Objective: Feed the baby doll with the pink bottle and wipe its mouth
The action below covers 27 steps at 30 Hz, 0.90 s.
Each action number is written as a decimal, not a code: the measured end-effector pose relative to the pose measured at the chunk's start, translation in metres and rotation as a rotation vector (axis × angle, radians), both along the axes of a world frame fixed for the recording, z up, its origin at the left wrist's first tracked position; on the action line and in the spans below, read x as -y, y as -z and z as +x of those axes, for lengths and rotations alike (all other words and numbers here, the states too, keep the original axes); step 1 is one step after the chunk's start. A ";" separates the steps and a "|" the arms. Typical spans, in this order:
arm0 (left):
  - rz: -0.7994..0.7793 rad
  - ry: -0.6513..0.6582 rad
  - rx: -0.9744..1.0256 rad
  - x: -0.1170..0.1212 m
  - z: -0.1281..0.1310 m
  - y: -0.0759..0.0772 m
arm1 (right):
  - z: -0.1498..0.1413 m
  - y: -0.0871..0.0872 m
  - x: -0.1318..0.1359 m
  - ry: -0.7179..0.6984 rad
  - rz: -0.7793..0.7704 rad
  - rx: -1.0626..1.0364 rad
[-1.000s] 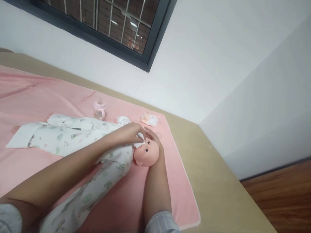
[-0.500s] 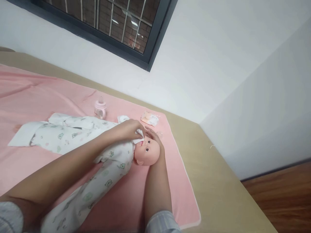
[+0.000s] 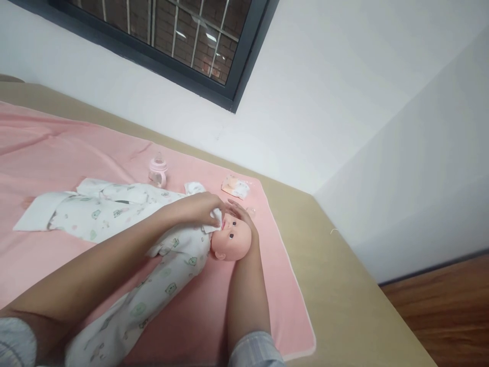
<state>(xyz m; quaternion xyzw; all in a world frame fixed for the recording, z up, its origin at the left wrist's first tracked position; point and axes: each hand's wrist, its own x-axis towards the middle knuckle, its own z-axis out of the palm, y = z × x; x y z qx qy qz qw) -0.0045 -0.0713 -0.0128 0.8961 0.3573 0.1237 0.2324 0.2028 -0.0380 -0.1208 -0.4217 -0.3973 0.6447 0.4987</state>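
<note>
A baby doll (image 3: 231, 245) in a white printed romper (image 3: 126, 214) lies on its back on a pink blanket (image 3: 275, 285). My left hand (image 3: 204, 208) is closed on a white wipe (image 3: 214, 222), bunched in the fingers just below the doll's mouth. Along the far side of the doll's head curves my right hand (image 3: 240, 211), fingers stretched out and the wrist against the crown. Part of its palm is hidden by the head.
A pink baby bottle (image 3: 158, 171) stands beyond the doll's body. Near the blanket's far corner lies a small packet (image 3: 236, 187), with a small clear object (image 3: 251, 210) beside my right hand. The tan surface (image 3: 336, 295) borders a white wall with a barred window (image 3: 191, 41).
My left hand has drawn the wipe slightly left and down, off the doll's mouth toward its chin and collar. My right hand and the doll's head stay in place.
</note>
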 end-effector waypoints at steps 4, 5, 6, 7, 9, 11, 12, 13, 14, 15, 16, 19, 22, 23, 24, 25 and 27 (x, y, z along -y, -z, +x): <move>0.021 -0.057 -0.030 0.001 -0.002 -0.003 | -0.001 -0.002 0.003 0.018 0.023 0.028; 0.033 -0.067 -0.035 0.001 -0.002 -0.003 | -0.001 -0.003 0.003 0.021 0.027 0.034; 0.052 -0.073 -0.035 0.001 -0.002 -0.004 | -0.001 -0.003 0.003 0.020 0.033 0.034; 0.072 -0.080 -0.034 0.000 -0.002 -0.003 | -0.001 -0.002 0.003 0.022 0.038 0.030; 0.103 -0.096 -0.029 -0.001 -0.001 -0.002 | -0.001 -0.002 0.003 0.022 0.038 0.019; 0.115 -0.103 -0.023 -0.002 0.000 0.001 | -0.001 -0.001 0.002 0.019 0.032 0.010; 0.122 -0.105 -0.018 -0.003 0.001 0.002 | -0.001 0.000 0.002 0.019 0.026 0.009; 0.129 -0.109 -0.009 -0.003 0.001 0.004 | 0.000 0.000 0.001 0.022 0.019 0.009; 0.137 -0.114 0.002 -0.004 0.001 0.005 | 0.000 0.000 0.001 0.023 0.012 0.010; 0.144 -0.120 0.014 -0.004 0.002 0.006 | 0.000 0.001 0.000 0.023 0.006 0.013; 0.149 -0.125 0.027 -0.004 0.002 0.007 | 0.001 0.001 -0.001 0.019 0.001 0.018; 0.154 -0.124 0.064 -0.005 0.005 0.010 | 0.002 0.005 -0.004 -0.002 0.016 0.021; 0.154 -0.114 0.095 -0.007 0.007 0.013 | 0.003 0.010 -0.007 -0.024 0.020 0.001; 0.156 -0.111 0.104 -0.008 0.008 0.014 | 0.003 0.011 -0.008 -0.033 0.018 0.000; 0.160 -0.111 0.112 -0.009 0.008 0.016 | 0.003 0.012 -0.009 -0.037 0.020 0.005; 0.165 -0.112 0.119 -0.009 0.008 0.017 | 0.003 0.013 -0.009 -0.038 0.027 0.013; 0.175 -0.118 0.132 -0.010 0.008 0.017 | 0.003 0.014 -0.009 -0.033 0.045 0.032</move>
